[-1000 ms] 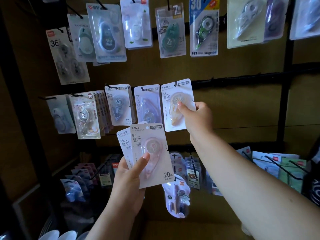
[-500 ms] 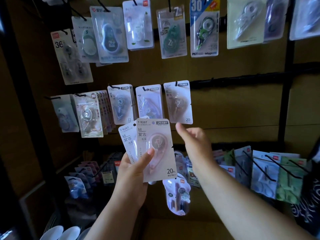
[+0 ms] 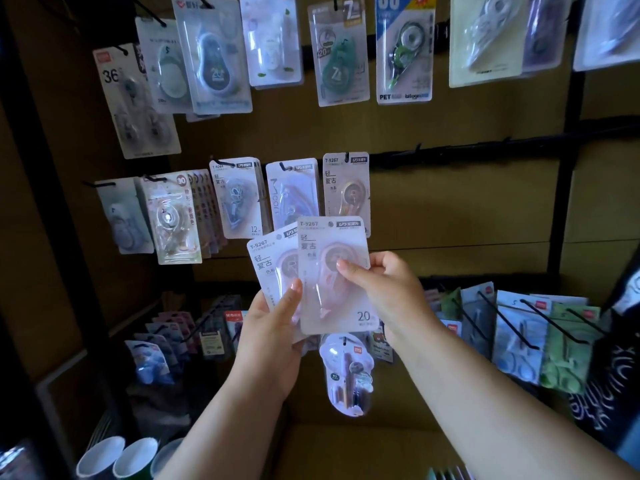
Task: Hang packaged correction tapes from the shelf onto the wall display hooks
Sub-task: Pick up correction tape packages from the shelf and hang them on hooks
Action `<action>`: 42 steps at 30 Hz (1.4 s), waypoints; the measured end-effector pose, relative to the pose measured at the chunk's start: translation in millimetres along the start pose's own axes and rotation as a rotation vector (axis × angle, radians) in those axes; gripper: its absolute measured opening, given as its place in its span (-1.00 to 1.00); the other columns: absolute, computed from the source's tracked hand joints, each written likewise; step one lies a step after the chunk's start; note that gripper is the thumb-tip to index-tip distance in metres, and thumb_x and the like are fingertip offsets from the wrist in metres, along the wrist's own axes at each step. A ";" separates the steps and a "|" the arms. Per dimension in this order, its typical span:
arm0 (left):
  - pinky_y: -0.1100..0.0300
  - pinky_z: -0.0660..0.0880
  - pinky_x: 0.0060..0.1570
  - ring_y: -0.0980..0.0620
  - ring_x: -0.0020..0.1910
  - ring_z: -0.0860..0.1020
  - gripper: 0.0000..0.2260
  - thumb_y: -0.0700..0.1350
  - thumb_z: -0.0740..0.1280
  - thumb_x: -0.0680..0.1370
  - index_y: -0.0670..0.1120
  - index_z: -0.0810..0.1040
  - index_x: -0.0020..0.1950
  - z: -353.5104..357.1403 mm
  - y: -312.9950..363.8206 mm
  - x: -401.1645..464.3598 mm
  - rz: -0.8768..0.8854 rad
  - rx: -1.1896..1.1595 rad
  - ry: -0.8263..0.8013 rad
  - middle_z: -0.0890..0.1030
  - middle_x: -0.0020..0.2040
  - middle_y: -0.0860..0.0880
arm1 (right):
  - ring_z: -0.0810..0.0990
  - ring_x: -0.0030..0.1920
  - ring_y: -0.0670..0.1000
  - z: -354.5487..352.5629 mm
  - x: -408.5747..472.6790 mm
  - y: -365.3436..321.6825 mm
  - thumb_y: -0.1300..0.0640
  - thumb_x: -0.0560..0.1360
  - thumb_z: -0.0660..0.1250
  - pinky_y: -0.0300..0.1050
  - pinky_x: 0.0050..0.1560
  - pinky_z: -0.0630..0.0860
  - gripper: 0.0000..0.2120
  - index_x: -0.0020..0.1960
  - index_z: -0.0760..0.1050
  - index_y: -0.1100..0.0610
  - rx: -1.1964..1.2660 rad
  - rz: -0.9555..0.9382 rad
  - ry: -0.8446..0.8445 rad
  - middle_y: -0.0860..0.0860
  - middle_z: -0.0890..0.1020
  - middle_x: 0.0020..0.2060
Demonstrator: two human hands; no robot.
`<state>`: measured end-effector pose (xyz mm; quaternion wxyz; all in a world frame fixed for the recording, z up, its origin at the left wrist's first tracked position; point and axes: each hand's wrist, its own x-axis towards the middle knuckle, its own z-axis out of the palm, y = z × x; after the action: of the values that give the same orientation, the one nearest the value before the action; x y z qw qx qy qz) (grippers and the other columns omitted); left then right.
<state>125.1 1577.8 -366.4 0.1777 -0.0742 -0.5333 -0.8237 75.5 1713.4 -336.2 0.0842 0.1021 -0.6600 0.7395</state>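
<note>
My left hand [image 3: 273, 337] grips a small fan of pink correction tape packs from below, thumb on the rear pack [image 3: 268, 263]. My right hand [image 3: 384, 289] pinches the front pack [image 3: 332, 292] at its right edge, thumb on the blister. Just above, a matching pack [image 3: 346, 188] hangs on a hook in the middle row of the wall display, partly covered by the held pack. To the right of that pack, the black rail [image 3: 467, 150] carries no packs.
Other correction tape packs hang in the top row [image 3: 403, 50] and at the middle left [image 3: 169, 216]. Lower hooks at the right [image 3: 519, 327] hold blue and green packs. A clear blister pack [image 3: 348, 372] hangs below my hands. Cups [image 3: 114, 459] stand at the bottom left.
My right hand let go of the pack now hanging on the middle hook, came down and took hold of the front pack in my left hand. My left hand stayed roughly in place.
</note>
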 end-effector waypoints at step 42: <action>0.04 0.63 -0.22 -0.07 -0.06 0.70 -0.63 -0.06 0.37 0.47 -0.04 0.54 0.28 -4.4 -0.1 4.6 -0.041 0.011 0.067 0.69 0.09 -0.10 | 0.55 -0.12 0.02 4.7 118.1 -38.3 -0.11 0.42 0.44 -0.05 -0.13 0.56 -0.60 0.06 0.38 0.12 -0.295 -0.146 0.283 0.04 0.57 -0.03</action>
<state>121.1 1572.9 -366.9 0.1790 -0.0349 -0.5330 -0.8262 -28.4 1711.9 -268.0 0.2434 0.0311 -0.7335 0.6339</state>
